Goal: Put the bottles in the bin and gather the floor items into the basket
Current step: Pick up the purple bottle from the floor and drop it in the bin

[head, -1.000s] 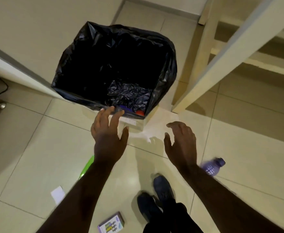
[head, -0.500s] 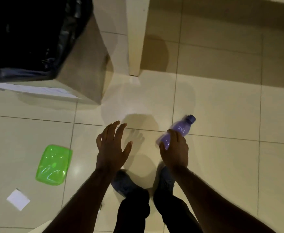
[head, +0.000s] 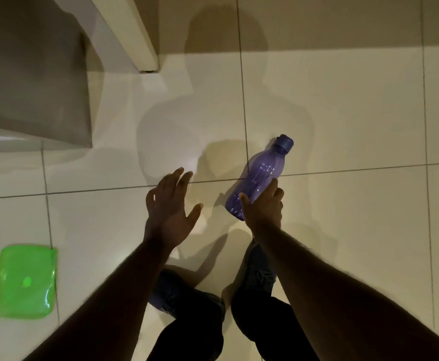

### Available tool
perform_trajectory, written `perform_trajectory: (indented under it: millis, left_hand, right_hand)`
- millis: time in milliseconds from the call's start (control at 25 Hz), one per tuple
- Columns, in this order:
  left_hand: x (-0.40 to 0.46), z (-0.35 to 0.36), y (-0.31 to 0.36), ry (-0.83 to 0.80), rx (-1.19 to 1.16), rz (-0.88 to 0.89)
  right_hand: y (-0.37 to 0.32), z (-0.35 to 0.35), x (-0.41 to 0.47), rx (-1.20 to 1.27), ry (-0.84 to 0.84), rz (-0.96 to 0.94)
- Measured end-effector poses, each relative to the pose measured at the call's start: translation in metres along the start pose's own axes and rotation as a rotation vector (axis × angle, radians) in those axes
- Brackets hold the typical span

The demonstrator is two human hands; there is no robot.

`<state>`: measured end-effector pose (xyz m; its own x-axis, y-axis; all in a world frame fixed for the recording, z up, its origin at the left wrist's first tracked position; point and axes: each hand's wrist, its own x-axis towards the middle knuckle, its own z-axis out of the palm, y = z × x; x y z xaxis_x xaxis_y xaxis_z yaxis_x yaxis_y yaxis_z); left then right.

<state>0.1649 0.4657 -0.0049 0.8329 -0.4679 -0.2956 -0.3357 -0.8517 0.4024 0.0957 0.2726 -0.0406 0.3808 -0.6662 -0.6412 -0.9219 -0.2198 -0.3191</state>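
Where right hand (head: 263,208) overlaps, purple bottle (head: 261,175) hides.

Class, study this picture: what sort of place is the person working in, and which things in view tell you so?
Probably a room in a home, mid tidy-up. The floor is glossy cream tile, a pale furniture leg stands on it, and household items lie loose there: a purple bottle and a green lid.

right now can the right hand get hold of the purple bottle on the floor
Probably yes. The right hand is already over the lower body of the purple bottle, fingers extended, nothing between them. The left hand hangs open well to the side.
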Motion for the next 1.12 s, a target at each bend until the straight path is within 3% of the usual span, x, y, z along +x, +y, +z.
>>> perform_trajectory:
  millis: [240, 520, 920, 1120]
  left_hand:
    - [0.011, 0.033, -0.027, -0.044, 0.019, -0.007]
    - [0.009, 0.012, -0.041, -0.049, 0.036, -0.007]
    - [-0.031, -0.146, -0.035, 0.088, -0.052, -0.141]
    - [-0.068, -0.238, -0.050, 0.248, -0.046, -0.182]
  right_hand:
    - [0.015, 0.048, 0.039, 0.230, -0.076, 0.244]
    - [-0.003, 0.064, 0.032, 0.278, -0.098, 0.258]
    - [-0.086, -0.016, -0.104, 0.110, -0.122, -0.361]
    - [-0.149, -0.052, -0.183, 0.233, -0.218, -0.604]
